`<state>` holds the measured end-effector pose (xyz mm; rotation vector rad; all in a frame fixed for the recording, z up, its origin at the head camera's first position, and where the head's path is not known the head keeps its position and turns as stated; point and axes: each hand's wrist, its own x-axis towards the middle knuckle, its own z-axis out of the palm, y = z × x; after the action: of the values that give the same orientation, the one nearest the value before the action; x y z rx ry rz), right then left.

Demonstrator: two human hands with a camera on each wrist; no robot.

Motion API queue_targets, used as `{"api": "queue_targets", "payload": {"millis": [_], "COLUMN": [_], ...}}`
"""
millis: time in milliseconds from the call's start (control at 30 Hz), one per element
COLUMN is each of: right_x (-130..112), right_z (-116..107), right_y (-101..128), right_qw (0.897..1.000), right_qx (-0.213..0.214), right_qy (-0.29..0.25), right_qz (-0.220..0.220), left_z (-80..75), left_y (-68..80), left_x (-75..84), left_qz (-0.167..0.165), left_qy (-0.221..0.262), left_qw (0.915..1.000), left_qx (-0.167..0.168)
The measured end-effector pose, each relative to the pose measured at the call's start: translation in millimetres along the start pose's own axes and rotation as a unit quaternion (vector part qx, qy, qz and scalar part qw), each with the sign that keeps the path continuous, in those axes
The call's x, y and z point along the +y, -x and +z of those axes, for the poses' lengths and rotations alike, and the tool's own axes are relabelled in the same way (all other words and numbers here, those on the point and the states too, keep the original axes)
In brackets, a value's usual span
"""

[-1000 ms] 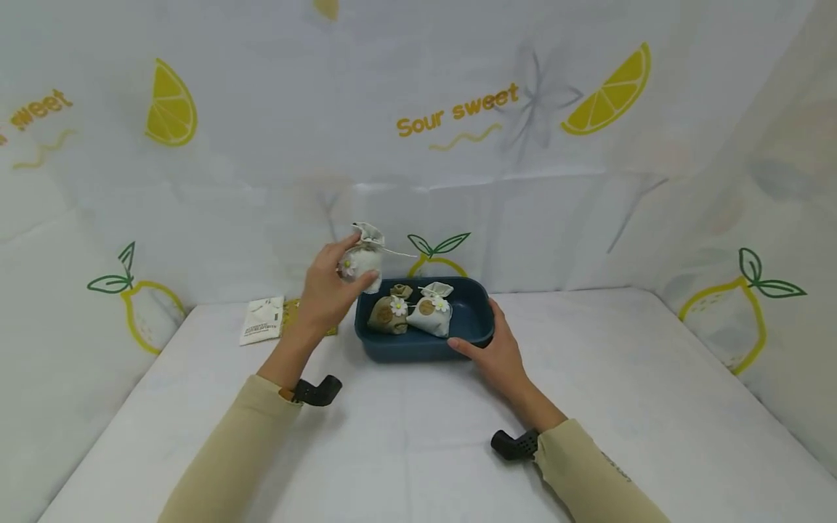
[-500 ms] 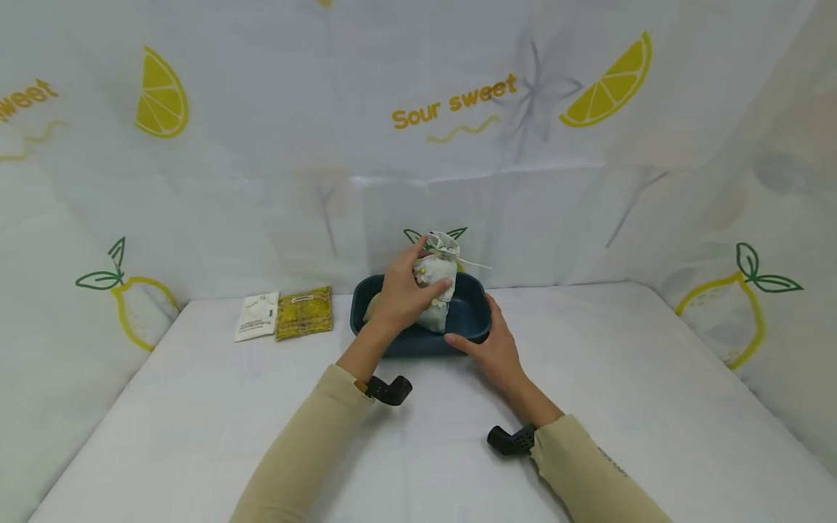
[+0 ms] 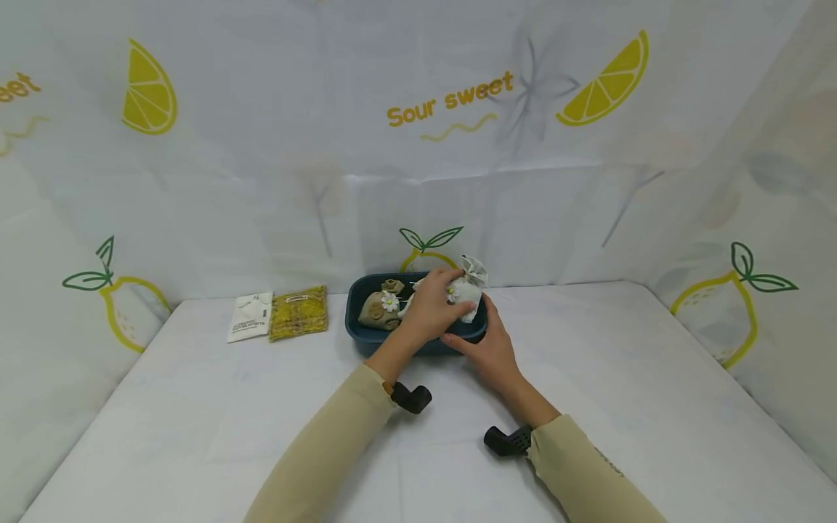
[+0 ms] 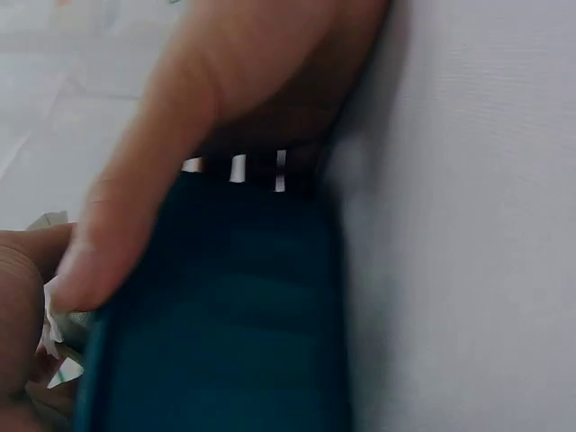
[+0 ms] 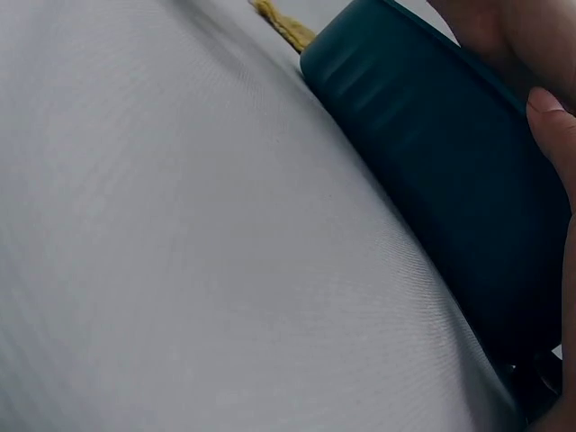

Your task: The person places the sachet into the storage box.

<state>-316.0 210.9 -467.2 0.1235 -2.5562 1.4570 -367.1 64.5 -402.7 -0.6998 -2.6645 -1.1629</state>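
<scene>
In the head view, my left hand (image 3: pixel 428 309) pinches a white drawstring sachet (image 3: pixel 466 292) with a flower decoration, over the right part of a dark blue plastic basket (image 3: pixel 373 340). My right hand (image 3: pixel 495 354) grips the basket's right end, its thumb (image 4: pixel 108 243) across the rim in the left wrist view. A brown drawstring sachet (image 3: pixel 378 313) with a white flower lies in the left of the basket. Beside it another white sachet is mostly hidden behind the left hand. The right wrist view has the basket's front wall (image 5: pixel 441 171) and the right thumb (image 5: pixel 549 126) at its rim.
Left of the basket, a white printed packet (image 3: pixel 251 318) and a yellow packet (image 3: pixel 298 314) lie flat on the white-covered table (image 3: pixel 261 407). A white lemon-print cloth (image 3: pixel 261 203) rises right behind the basket. Black wrist cameras sit on both wrists.
My left hand has carried the white sachet rightward from the basket's left side, then lowered it toward the right part. The right hand has kept its hold on the basket.
</scene>
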Motion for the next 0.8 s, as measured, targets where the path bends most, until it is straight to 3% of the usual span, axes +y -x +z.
{"api": "queue_targets", "payload": {"millis": [167, 400, 633, 800], "right_x": [0, -1, 0, 3], "right_z": [0, 0, 0, 0], "right_y": [0, -1, -2, -2], "right_qw": [1.0, 1.0, 1.0, 1.0], "right_qx": [0.002, -0.007, -0.003, 0.001], "right_qy": [0.0, 0.009, 0.011, 0.009], "right_qz": [-0.005, 0.002, -0.005, -0.004], "left_z": [8.3, 14.1, 21.0, 24.8], "left_y": [-5.4, -16.2, -22.7, -25.7], "left_x": [-0.9, -7.4, -9.7, -8.2], "left_qz": [-0.022, -0.029, -0.045, -0.047], "left_qy": [-0.046, -0.082, -0.172, -0.205], "left_qw": [0.9979, 0.9934, 0.9779, 0.9703], "left_qx": [-0.041, -0.075, -0.11, -0.12]}}
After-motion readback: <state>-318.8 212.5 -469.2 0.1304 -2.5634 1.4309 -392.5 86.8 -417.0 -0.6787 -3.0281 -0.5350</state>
